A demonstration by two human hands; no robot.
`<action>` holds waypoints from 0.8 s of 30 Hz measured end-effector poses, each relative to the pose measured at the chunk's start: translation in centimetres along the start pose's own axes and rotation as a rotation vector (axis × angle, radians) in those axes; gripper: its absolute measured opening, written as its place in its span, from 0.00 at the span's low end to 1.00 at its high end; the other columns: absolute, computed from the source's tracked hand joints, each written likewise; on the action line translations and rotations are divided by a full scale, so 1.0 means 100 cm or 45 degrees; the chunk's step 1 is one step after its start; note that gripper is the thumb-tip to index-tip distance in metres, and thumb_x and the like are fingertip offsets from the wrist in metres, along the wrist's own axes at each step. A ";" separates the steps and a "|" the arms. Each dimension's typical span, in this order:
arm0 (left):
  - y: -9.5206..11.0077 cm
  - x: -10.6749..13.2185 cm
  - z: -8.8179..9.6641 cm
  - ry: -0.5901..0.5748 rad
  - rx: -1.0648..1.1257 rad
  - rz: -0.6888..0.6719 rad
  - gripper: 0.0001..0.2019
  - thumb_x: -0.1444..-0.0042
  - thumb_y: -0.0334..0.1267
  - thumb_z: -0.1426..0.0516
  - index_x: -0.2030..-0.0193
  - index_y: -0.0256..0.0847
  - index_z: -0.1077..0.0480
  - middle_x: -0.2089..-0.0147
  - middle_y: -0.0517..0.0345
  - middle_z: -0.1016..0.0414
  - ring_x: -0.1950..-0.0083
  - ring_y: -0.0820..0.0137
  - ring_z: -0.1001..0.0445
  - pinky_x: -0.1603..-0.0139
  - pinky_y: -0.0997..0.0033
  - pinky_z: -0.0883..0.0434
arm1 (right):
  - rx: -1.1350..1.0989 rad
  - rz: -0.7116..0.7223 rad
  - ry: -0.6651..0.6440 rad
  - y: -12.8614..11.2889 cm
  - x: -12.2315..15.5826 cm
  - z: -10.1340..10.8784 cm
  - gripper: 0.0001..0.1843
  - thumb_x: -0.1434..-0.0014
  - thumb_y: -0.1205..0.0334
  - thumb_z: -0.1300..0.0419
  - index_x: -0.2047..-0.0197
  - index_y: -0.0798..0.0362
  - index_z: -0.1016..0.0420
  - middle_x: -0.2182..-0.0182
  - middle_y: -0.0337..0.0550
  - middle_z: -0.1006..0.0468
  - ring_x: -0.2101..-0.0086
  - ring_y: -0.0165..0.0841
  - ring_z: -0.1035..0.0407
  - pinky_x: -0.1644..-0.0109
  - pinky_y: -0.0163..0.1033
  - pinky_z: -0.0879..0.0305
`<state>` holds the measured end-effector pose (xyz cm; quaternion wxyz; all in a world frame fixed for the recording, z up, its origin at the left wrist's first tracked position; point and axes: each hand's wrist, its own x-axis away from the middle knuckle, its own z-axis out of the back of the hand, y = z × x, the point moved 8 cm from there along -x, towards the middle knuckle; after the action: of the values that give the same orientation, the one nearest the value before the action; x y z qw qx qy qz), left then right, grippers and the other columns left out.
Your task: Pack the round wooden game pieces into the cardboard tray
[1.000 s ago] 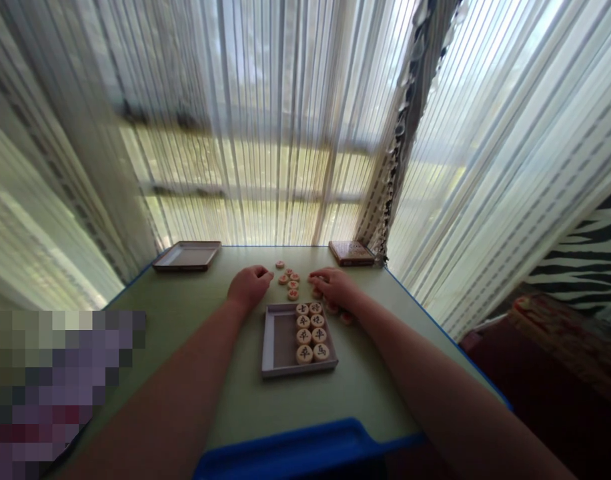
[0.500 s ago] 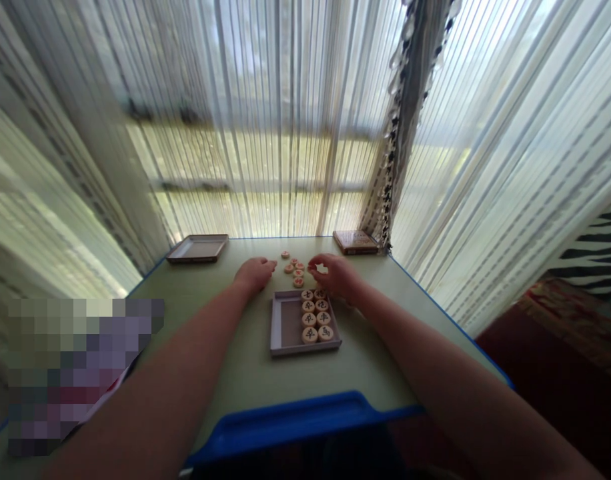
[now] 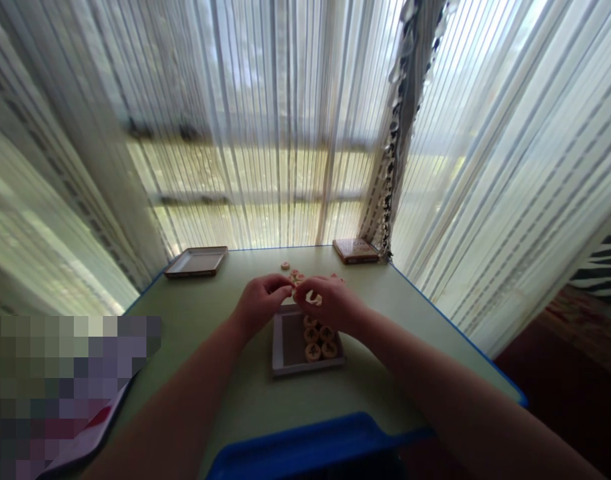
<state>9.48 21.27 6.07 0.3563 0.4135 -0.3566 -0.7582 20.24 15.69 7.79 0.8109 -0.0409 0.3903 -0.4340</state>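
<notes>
My left hand point(image 3: 262, 303) and my right hand point(image 3: 332, 304) meet fingertip to fingertip above the far edge of a shallow open box point(image 3: 291, 341). Thumbs and forefingers of both hands are closed on a small round Chinese chess piece point(image 3: 295, 289), mostly covered by the fingers. Inside the box, on its right side, black-marked Chinese chess pieces point(image 3: 313, 351) lie flat in two columns; my right hand hides the far ones. Beyond my hands, several red-marked pieces point(image 3: 296, 274) lie loose on the table, partly hidden.
A shallow tray-like lid point(image 3: 198, 261) rests at the table's far left corner. At the far right corner lies a flat brown box point(image 3: 356, 251). The pale green table point(image 3: 235, 393) has a blue rim point(image 3: 305, 437). Sheer curtains point(image 3: 265, 120) hang behind it.
Both hands have come together over the box's far edge, where they were apart before. My right hand has moved left and nearer. The view has tilted slightly upward.
</notes>
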 end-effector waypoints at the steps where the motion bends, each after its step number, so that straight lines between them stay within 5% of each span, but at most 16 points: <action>1: 0.000 0.000 -0.002 -0.011 0.007 -0.007 0.10 0.55 0.37 0.44 0.67 0.35 0.27 0.71 0.55 0.24 0.68 0.69 0.28 0.66 0.73 0.33 | -0.022 -0.024 0.016 0.003 0.000 0.001 0.04 0.50 0.66 0.42 0.68 0.53 0.28 0.71 0.39 0.25 0.71 0.26 0.32 0.66 0.32 0.37; 9: -0.003 0.001 -0.013 -0.094 -0.100 -0.089 0.19 0.56 0.39 0.42 0.55 0.37 0.28 0.67 0.54 0.23 0.76 0.75 0.34 0.75 0.75 0.35 | -0.449 -0.243 0.201 0.025 -0.001 0.005 0.15 0.52 0.60 0.40 0.59 0.55 0.31 0.59 0.47 0.30 0.69 0.28 0.28 0.66 0.33 0.31; 15: 0.005 0.002 -0.012 -0.105 -0.162 -0.100 0.19 0.54 0.41 0.43 0.53 0.38 0.29 0.68 0.56 0.23 0.76 0.75 0.34 0.73 0.75 0.35 | -0.292 -0.352 0.174 0.032 0.001 0.007 0.11 0.52 0.57 0.39 0.72 0.55 0.34 0.75 0.39 0.27 0.73 0.28 0.31 0.70 0.33 0.35; 24: 0.008 -0.001 -0.008 -0.083 -0.176 -0.118 0.16 0.54 0.42 0.42 0.59 0.37 0.29 0.66 0.55 0.23 0.70 0.71 0.29 0.71 0.74 0.33 | -0.460 -0.375 0.199 0.038 0.001 0.005 0.13 0.53 0.56 0.38 0.69 0.54 0.35 0.72 0.41 0.25 0.70 0.29 0.30 0.66 0.35 0.33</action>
<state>10.41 20.73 6.42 0.3366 0.3790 -0.2952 -0.8099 23.12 17.79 6.50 0.6857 -0.2082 0.5130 -0.4725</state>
